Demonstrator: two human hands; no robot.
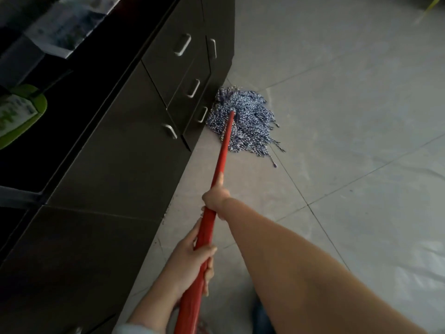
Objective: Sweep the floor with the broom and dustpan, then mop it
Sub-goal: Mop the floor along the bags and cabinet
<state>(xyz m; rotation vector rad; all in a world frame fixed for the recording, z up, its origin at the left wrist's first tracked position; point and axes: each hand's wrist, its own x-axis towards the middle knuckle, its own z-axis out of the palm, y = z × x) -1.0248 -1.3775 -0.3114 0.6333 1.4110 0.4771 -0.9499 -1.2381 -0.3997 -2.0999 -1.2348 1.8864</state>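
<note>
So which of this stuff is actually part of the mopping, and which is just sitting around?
In use:
- mop head, spread on the floor against the cabinet
- red handle
- left hand and right hand, both gripping the handle

Just lying about:
- dark cabinet with drawers
- green object on the countertop
- papers farther along it

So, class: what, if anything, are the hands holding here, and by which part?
Both hands grip the mop by its red handle: the right hand further down the shaft, the left hand nearer the top end. The mop head rests on the floor.
</note>
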